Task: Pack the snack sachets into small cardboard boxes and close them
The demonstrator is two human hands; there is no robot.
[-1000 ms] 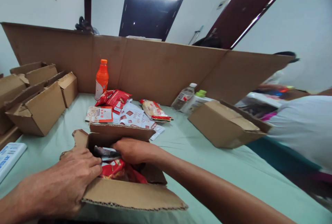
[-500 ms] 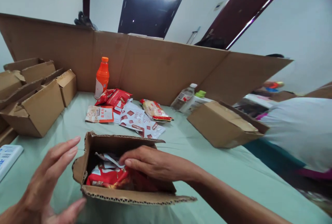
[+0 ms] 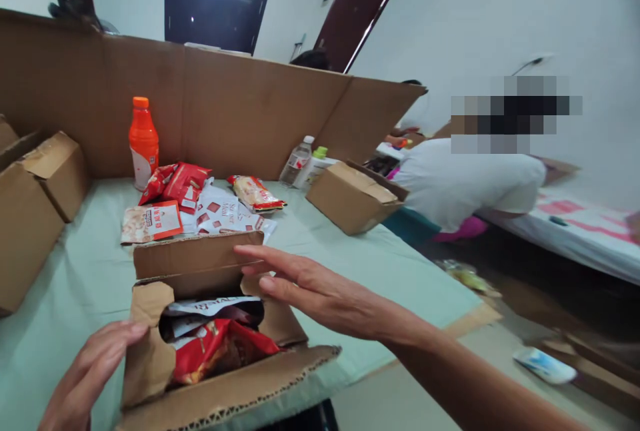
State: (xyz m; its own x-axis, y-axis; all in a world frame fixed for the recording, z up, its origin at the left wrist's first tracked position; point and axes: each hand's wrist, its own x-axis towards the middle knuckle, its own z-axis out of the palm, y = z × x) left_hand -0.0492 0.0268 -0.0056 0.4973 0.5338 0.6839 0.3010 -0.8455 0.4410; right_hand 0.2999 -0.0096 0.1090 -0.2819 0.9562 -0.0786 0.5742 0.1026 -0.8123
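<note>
An opened cardboard box (image 3: 150, 368) stands at the front of the green-covered table. Inside it lie a red snack packet (image 3: 220, 351) and a white-and-silver packet (image 3: 215, 306). Its left short flap is folded inward, its right one slopes in partway, and both long flaps stand outward. My left hand (image 3: 93, 371) rests against the box's left end, fingers stretched and close together, gripping nothing. Over the right end hovers my right hand (image 3: 320, 291), empty, its fingers extended beside the far flap and the right short flap; whether it touches them I cannot tell.
Beyond the box lie several snack packets (image 3: 225, 211) near an orange bottle (image 3: 143, 144). A clear bottle (image 3: 297, 161), a green-capped bottle (image 3: 315, 168) and a closed carton (image 3: 345, 194) stand right. More cartons (image 3: 30, 224) are left, a cardboard screen (image 3: 225, 104) behind. A person (image 3: 465, 178) bends nearby.
My right hand has come out of the box and up to its right end. My left hand has reached the left end, whose flap now lies inward. The view has swung right.
</note>
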